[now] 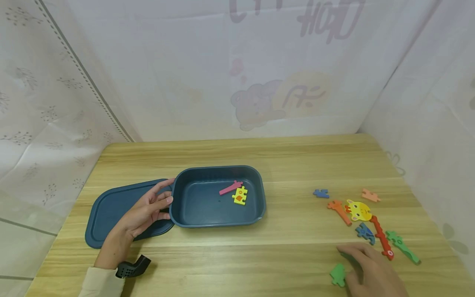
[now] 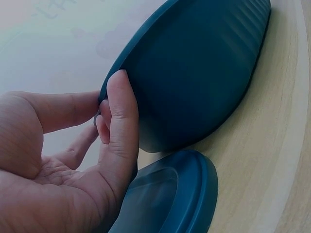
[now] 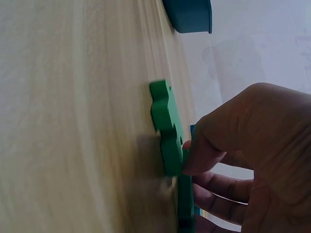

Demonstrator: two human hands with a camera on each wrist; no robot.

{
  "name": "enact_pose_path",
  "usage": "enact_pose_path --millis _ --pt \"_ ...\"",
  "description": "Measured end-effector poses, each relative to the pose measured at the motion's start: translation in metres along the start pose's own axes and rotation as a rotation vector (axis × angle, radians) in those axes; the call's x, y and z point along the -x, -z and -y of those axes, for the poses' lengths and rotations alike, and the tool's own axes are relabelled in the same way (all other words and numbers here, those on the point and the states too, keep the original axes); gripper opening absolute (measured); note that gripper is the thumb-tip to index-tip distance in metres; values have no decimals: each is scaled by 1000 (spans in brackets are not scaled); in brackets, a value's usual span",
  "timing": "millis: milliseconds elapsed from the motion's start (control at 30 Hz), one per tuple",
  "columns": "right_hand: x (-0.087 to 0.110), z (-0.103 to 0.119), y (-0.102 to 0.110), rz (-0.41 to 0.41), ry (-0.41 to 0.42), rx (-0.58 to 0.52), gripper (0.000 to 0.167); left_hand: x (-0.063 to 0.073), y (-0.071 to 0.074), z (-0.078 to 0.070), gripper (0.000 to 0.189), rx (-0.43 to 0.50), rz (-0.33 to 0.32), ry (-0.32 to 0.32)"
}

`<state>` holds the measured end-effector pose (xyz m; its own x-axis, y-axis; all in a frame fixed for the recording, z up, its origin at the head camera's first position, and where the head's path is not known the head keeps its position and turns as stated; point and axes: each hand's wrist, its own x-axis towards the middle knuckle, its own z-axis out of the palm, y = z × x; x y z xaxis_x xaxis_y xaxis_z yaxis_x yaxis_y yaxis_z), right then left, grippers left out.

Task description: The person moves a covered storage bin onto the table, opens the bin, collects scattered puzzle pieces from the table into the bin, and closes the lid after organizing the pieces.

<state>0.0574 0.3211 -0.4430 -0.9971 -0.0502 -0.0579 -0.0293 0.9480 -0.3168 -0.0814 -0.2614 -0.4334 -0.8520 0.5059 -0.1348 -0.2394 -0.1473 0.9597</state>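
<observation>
A dark blue plastic box (image 1: 219, 226) stands on the table, with a pink puzzle piece (image 1: 230, 188) and a yellow puzzle piece (image 1: 240, 195) inside. My left hand (image 1: 146, 210) holds the box's left end at the rim; in the left wrist view a finger (image 2: 122, 111) lies against the outer wall. The right hand (image 1: 372, 270) is low over the table at the front right, slightly blurred. Just left of its thumb lies a green puzzle piece (image 1: 338, 275). In the right wrist view the fingertips are right at this green piece (image 3: 165, 116).
The matching blue lid (image 1: 115, 206) lies left of the box, partly under my left forearm. At right are several loose puzzle pieces: a yellow giraffe head (image 1: 358, 210), a red strip (image 1: 382, 238), a long green piece (image 1: 403, 247), plus blue and orange ones. Cloth curtains surround the table.
</observation>
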Motion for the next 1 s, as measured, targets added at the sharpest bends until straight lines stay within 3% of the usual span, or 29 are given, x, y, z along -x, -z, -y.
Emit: enact_pose_path --millis 200,367,533,1000 --pt "1 -3 -1 2 -29 10 49 -1 -1 -2 61 4 -2 0" --pt "-2 -4 2 87 -89 -5 47 0 -2 -1 62 -5 -11 10" --pt "-4 -3 6 117 -115 0 48 0 -2 -1 61 -19 -15 12" --pt "-7 1 11 141 -110 12 41 2 -2 -1 60 -13 0 3"
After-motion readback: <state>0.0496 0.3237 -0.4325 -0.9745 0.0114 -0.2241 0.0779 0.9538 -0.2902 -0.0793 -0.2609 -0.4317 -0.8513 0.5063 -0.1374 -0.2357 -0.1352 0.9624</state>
